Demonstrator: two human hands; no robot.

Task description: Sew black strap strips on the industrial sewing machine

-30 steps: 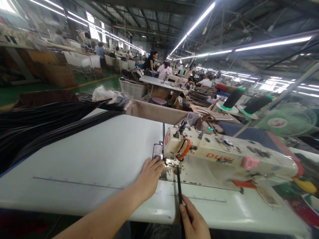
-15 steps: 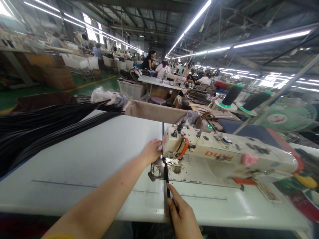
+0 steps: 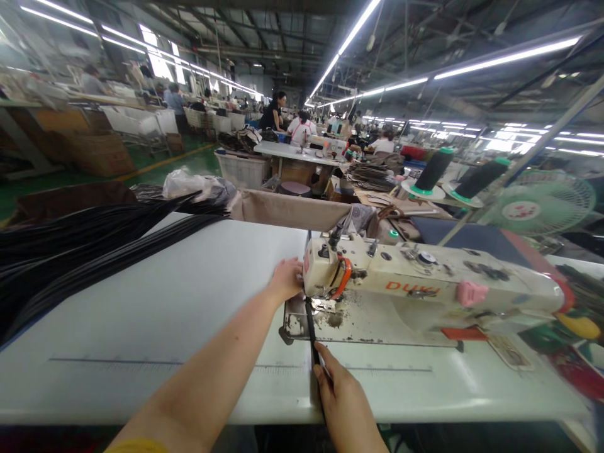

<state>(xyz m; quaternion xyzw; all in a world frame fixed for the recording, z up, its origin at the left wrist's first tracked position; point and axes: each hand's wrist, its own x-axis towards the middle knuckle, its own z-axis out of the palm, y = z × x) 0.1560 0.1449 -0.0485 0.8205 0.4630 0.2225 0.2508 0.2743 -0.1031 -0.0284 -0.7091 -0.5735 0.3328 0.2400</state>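
**Black strip point(image 3: 310, 324) runs straight to the sewing machine point(image 3: 387, 283) between two hands**

We see the strip lying on the worktop point(image 3: 141, 302), running from about the middle of the near edge to the needle area under the machine's head, just beside a shiny metal fitting point(image 3: 323, 306). We judge that it lies nearly square to that edge so that it meets the needle area straight, and that the right hand point(image 3: 342, 393) sits low, close to the near edge, to steer it and hold it a little taut. The left hand point(image 3: 286, 280) is farther in, beside the head's left end, probably to guide the far part. A bundle of black strips point(image 3: 94, 245) lies along the worktop's left edge, where we suppose it is easy to reach.

As for the grip, the right hand's is pinched on the strip, with hardly any gap. The left hand's fingertips pass out of sight behind the machine's head, so we cannot tell how far open that grip is, or whether it holds anything.
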